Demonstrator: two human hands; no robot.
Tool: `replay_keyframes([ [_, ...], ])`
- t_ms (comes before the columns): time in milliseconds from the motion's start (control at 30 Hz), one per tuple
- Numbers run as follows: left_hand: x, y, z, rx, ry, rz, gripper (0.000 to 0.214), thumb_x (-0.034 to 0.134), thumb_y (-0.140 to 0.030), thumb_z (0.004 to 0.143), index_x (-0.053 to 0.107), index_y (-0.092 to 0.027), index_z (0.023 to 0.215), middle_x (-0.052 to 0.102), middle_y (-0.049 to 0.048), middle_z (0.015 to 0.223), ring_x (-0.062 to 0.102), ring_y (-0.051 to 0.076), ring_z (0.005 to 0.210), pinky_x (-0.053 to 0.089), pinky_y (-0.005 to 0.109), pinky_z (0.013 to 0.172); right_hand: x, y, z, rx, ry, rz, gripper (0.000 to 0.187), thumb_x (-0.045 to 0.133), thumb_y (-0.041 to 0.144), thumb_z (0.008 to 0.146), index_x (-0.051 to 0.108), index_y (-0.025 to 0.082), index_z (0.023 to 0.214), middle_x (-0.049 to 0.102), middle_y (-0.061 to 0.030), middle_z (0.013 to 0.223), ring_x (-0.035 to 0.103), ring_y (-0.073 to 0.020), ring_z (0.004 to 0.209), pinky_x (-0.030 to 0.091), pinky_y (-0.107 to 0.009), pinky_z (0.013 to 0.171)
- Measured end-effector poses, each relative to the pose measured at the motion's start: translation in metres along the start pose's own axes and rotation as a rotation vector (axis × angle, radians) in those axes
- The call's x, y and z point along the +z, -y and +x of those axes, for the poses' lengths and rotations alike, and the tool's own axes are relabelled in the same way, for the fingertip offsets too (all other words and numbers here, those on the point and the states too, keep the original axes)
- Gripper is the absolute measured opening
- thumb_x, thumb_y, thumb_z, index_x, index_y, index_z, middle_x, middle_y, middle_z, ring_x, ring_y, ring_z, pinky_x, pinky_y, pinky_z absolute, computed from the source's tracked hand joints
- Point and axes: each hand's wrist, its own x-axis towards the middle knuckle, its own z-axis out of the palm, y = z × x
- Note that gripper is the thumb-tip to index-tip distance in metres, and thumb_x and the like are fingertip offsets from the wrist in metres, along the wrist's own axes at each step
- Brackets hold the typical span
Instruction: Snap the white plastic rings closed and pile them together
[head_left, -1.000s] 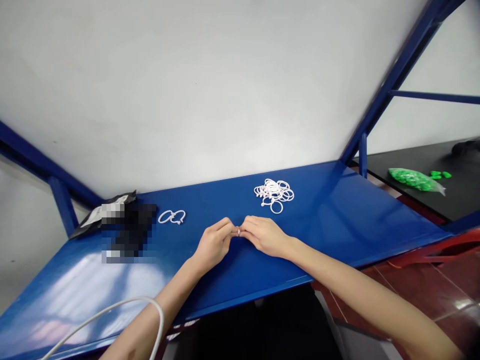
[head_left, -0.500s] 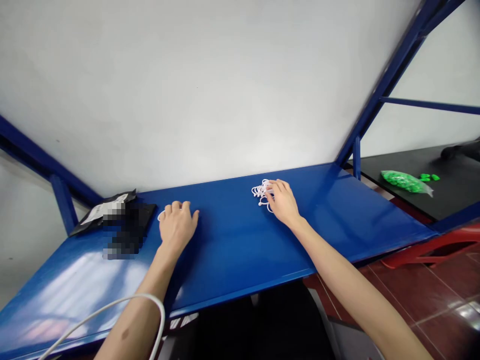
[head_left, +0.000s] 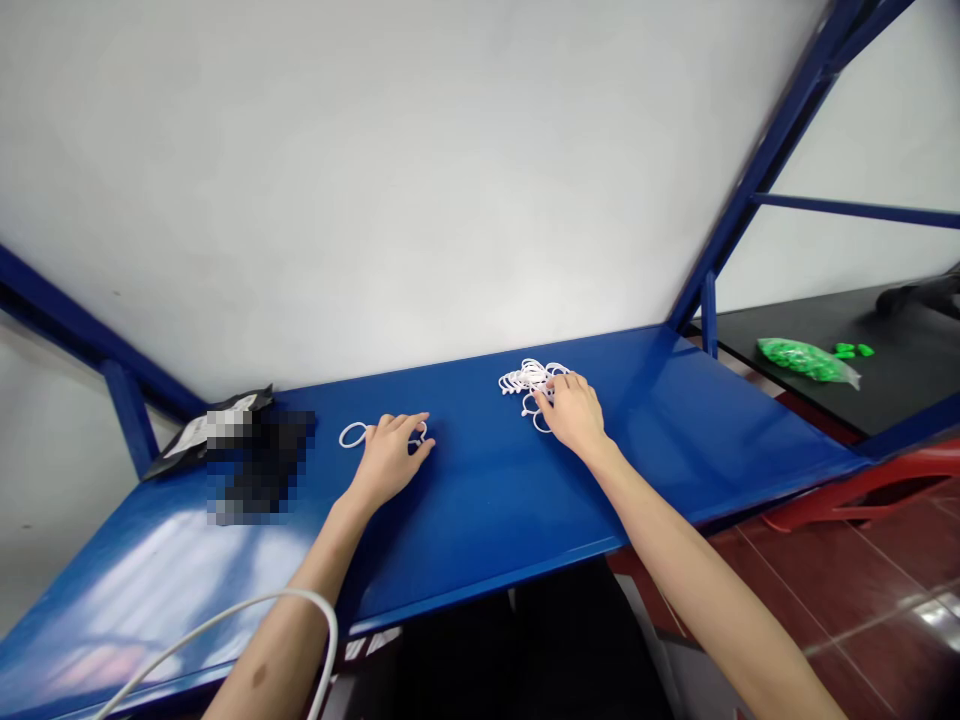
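Note:
Over the left half of the blue table, my left hand hovers low or rests on white rings, its thumb and fingers apart. One white ring shows left of the knuckles; part of another shows between thumb and forefinger. My right hand is at a loose cluster of white curtain rings, some with small knobs on their ends. Its fingers are bent down onto the right side of the cluster, thumb and forefinger around a ring. The fingertips partly hide what they grip.
Black packages, one with a white label, lie at the table's left. A white cable crosses my left forearm. Blue frame posts flank the blue table. On a black table at right lies a bag of green pieces. A red stool stands below.
My left hand has moved right and turned, baring a white ring on each side of it. My right hand has shifted slightly right, and the cluster looks more spread out.

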Motion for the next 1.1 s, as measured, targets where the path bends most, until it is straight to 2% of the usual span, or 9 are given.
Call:
replay_keyframes([
  [167, -0.005, 0.008, 0.000, 0.005, -0.005, 0.027, 0.038, 0.063, -0.037, 0.090, 0.065, -0.019, 0.124, 0.071, 0.0104, 0.118, 0.057, 0.032, 0.110, 0.042, 0.045, 0.090, -0.004, 0.001, 0.000, -0.007, -0.082, 0.013, 0.036, 0.057, 0.039, 0.098, 0.067, 0.010, 0.115, 0.064, -0.0228, 0.126, 0.052, -0.0386, 0.127, 0.047, -0.049, 0.102],
  [333, -0.009, 0.013, 0.001, 0.014, 0.036, 0.038, 0.017, 0.063, -0.036, 0.090, 0.069, -0.021, 0.091, 0.071, 0.0091, 0.103, 0.057, 0.030, 0.099, 0.043, 0.043, 0.087, -0.008, 0.014, -0.004, -0.194, -0.186, 0.162, 0.025, 0.055, 0.032, 0.100, 0.069, 0.015, 0.111, 0.064, -0.0167, 0.122, 0.054, -0.0343, 0.121, 0.047, -0.048, 0.103],
  [400, -0.010, 0.007, 0.000, 0.042, 0.035, -0.015, 0.017, 0.060, -0.035, 0.091, 0.067, -0.021, 0.085, 0.072, 0.0083, 0.097, 0.057, 0.029, 0.095, 0.044, 0.042, 0.086, -0.009, 0.025, -0.011, -0.303, -0.149, 0.244, 0.021, 0.055, 0.030, 0.100, 0.068, 0.018, 0.111, 0.066, -0.0136, 0.117, 0.056, -0.0316, 0.116, 0.048, -0.048, 0.103],
  [467, -0.012, -0.006, -0.001, 0.075, 0.044, -0.135, 0.018, 0.056, -0.035, 0.093, 0.066, -0.022, 0.087, 0.072, 0.0067, 0.094, 0.057, 0.026, 0.092, 0.045, 0.040, 0.085, -0.009, 0.038, -0.019, -0.441, -0.066, 0.330, 0.020, 0.056, 0.028, 0.099, 0.067, 0.020, 0.114, 0.066, -0.0120, 0.119, 0.058, -0.0294, 0.116, 0.050, -0.048, 0.103],
  [600, -0.014, -0.038, -0.007, 0.092, 0.167, -0.509, 0.024, 0.049, -0.041, 0.099, 0.063, -0.022, 0.097, 0.068, 0.0014, 0.082, 0.058, 0.018, 0.073, 0.047, 0.031, 0.071, -0.004, 0.060, -0.037, -0.684, 0.101, 0.424, 0.024, 0.059, 0.026, 0.099, 0.062, 0.020, 0.122, 0.065, -0.0111, 0.132, 0.061, -0.0271, 0.120, 0.052, -0.045, 0.101],
  [700, -0.013, -0.054, -0.012, 0.062, 0.224, -0.734, 0.028, 0.048, -0.047, 0.100, 0.060, -0.021, 0.099, 0.062, -0.0015, 0.073, 0.059, 0.015, 0.067, 0.048, 0.028, 0.067, 0.000, 0.065, -0.043, -0.661, 0.177, 0.493, 0.017, 0.057, 0.024, 0.101, 0.062, 0.020, 0.116, 0.072, -0.0085, 0.116, 0.068, -0.0225, 0.102, 0.055, -0.038, 0.089],
  [833, -0.010, -0.058, -0.015, -0.009, 0.235, -0.937, 0.028, 0.059, -0.047, 0.095, 0.059, -0.021, 0.105, 0.066, -0.0005, 0.083, 0.064, 0.014, 0.073, 0.053, 0.029, 0.071, 0.000, 0.062, -0.041, -0.502, 0.241, 0.652, 0.010, 0.059, 0.030, 0.102, 0.064, 0.021, 0.105, 0.073, -0.0042, 0.100, 0.069, -0.0181, 0.089, 0.052, -0.029, 0.076],
  [933, -0.007, -0.056, -0.015, -0.050, 0.200, -0.978, 0.027, 0.063, -0.044, 0.092, 0.060, -0.020, 0.104, 0.069, 0.0009, 0.087, 0.066, 0.014, 0.074, 0.054, 0.029, 0.073, -0.004, 0.060, -0.039, -0.447, 0.308, 0.750, 0.012, 0.059, 0.033, 0.101, 0.064, 0.022, 0.104, 0.074, -0.0022, 0.098, 0.069, -0.0168, 0.083, 0.050, -0.027, 0.071],
  [1100, -0.003, -0.056, -0.016, -0.084, 0.148, -0.986, 0.028, 0.067, -0.045, 0.089, 0.064, -0.019, 0.099, 0.071, 0.0014, 0.082, 0.067, 0.014, 0.069, 0.055, 0.029, 0.069, -0.005, 0.063, -0.042, -0.453, 0.335, 0.756, 0.014, 0.055, 0.031, 0.104, 0.065, 0.022, 0.105, 0.075, -0.0026, 0.100, 0.070, -0.0171, 0.084, 0.050, -0.028, 0.074],
])
